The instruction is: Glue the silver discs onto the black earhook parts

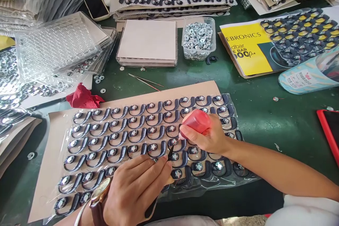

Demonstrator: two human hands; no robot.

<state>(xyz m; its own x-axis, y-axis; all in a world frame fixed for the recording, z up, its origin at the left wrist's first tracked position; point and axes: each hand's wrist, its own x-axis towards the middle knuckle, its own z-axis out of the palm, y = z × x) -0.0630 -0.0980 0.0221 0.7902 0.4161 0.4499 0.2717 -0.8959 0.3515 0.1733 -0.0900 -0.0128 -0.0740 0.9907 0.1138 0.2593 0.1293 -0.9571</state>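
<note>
My right hand (212, 137) is wrapped round a translucent red squeeze bottle (198, 122), tilted with its nozzle down to the left. Pinched in my left hand (136, 185) are dark tweezers (171, 153), their tips close to a round speaker-like disc (173, 142) just below the nozzle. Whether tips or nozzle touch it I cannot tell. Both hands are over a sheet of clear plastic (206, 183) bearing rows of black hook-shaped earphone parts (136, 133), each with a round metallic disc. Brown cardboard (55, 127) lies under the sheet; my hands hide some parts.
A clear tub of metal washers (198, 37) stands behind, beside stacked clear trays (147, 40). Another pair of tweezers (145, 81) and a red cloth (84, 97) lie beyond the cardboard. At right are a blue patterned cup (304, 74) on its side and a red-cased phone (329, 130).
</note>
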